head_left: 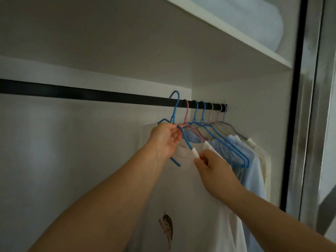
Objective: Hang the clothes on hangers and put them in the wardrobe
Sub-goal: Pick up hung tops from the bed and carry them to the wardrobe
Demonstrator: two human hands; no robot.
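A blue hanger (175, 108) carries a white T-shirt (192, 197) with a red-brown print. My left hand (166, 138) grips the hanger just below its neck. My right hand (209, 165) pinches the white cap on the hanger's right arm. The hook is level with the black wardrobe rail (91, 93), at its front, left of the other hooks; whether it sits on the rail I cannot tell. To the right, several hangers (203, 113) in pink, blue and pale tones hang on the rail with light blue and cream clothes (251, 160).
A white shelf (236, 35) runs above the rail with folded pale bedding (254, 20) on it. The wardrobe's dark frame edge (294, 106) and a sliding door stand at the right. The rail left of the held hanger carries nothing.
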